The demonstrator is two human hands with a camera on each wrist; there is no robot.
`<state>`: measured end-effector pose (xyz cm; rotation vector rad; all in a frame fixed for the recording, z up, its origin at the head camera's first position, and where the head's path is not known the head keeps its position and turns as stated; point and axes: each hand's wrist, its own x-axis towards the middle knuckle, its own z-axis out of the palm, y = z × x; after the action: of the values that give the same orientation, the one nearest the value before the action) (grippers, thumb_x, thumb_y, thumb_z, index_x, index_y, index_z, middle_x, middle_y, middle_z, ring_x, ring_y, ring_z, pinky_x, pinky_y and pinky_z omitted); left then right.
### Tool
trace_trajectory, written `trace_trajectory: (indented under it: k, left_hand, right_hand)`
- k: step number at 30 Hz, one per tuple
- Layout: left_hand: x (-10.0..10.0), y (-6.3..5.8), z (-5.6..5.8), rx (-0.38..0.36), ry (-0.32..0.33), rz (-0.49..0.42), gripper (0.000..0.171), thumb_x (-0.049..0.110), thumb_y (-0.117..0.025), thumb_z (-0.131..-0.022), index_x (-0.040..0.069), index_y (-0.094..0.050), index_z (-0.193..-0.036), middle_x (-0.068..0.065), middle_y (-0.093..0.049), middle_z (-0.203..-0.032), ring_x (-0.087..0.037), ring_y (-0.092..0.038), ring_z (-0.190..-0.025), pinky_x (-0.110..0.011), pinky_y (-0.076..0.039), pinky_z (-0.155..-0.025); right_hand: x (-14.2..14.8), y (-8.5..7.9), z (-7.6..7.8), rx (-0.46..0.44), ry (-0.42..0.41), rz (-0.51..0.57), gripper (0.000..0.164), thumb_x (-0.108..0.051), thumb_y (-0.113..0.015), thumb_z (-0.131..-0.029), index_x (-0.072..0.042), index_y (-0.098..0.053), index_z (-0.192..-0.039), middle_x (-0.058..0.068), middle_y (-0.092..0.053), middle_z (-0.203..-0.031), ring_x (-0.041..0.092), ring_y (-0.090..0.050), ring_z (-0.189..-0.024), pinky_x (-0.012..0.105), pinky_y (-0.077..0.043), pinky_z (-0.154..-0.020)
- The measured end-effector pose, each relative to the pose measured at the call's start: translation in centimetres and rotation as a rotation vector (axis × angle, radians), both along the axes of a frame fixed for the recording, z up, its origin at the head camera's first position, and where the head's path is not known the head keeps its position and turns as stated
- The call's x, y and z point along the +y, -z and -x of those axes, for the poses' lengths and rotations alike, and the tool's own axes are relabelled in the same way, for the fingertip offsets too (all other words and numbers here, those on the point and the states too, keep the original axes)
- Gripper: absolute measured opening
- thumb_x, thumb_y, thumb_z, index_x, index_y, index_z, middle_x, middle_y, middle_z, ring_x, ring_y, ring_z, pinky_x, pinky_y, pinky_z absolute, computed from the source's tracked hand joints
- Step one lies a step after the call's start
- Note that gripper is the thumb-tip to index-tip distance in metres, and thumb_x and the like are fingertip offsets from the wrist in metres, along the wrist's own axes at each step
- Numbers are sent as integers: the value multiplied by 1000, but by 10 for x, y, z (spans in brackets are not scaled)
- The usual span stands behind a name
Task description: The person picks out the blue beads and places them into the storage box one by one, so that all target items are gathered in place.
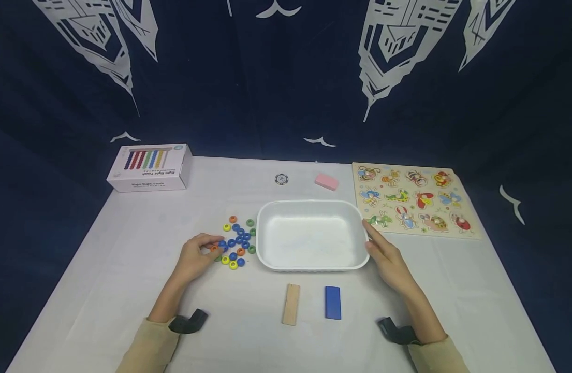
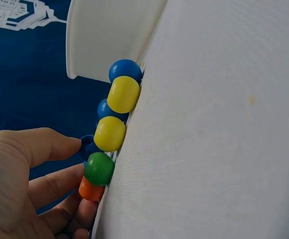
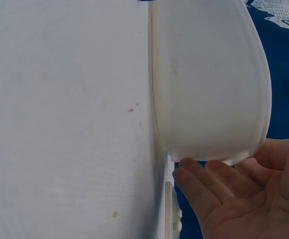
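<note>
My left hand (image 1: 194,257) is at the left side of a loose group of round beads. Its thumb and forefinger pinch a blue bead (image 2: 88,146), beside a green bead (image 2: 100,169) and an orange bead (image 2: 90,190). Yellow beads (image 2: 110,133) and more blue ones spread towards the tray. On the right, my right hand (image 1: 389,261) touches the end of a white rectangular tray (image 1: 312,268), its fingers fairly straight against the outer wall and rim. The tray's inside shows no beads.
A wooden block (image 1: 291,304) and a blue block (image 1: 333,302) lie in front of the tray. Behind it are a patterned round chip (image 1: 281,179) and a pink block (image 1: 326,181). An insect puzzle board (image 1: 416,199) lies back right, a white box (image 1: 148,168) back left.
</note>
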<state>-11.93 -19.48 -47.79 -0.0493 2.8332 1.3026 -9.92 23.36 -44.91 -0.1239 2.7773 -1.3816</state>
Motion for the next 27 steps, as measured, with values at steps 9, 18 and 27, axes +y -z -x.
trace_trajectory:
  k: [9, 18, 27]
  left_hand:
    - [0, 2, 1, -3, 6, 9, 25, 12, -62, -78, 12, -65, -103, -2, -61, -90, -16, -51, -82, -28, -38, -71]
    - [3, 3, 4, 23, -19, 71, 24, 18, -67, -75, 12, -66, -99, -1, -60, -81, -16, -49, -73, -26, -38, -63]
    - [24, -30, 24, 141, -48, -104, 22, 22, -69, -75, 12, -65, -94, -3, -64, -83, -15, -58, -78, -30, -48, -73]
  right_hand:
    - [1, -1, -1, -2, -14, 16, 45, -28, -37, -95, -30, -26, -139, 7, -28, -143, 33, -33, -127, 50, -28, -100]
    - [2, 1, -1, 8, -20, 18, 45, -28, -38, -95, -29, -27, -139, 6, -29, -143, 31, -34, -127, 47, -28, -101]
    - [3, 0, 0, 5, -25, 14, 46, -28, -38, -95, -28, -26, -139, 7, -29, -143, 32, -34, -126, 48, -28, -101]
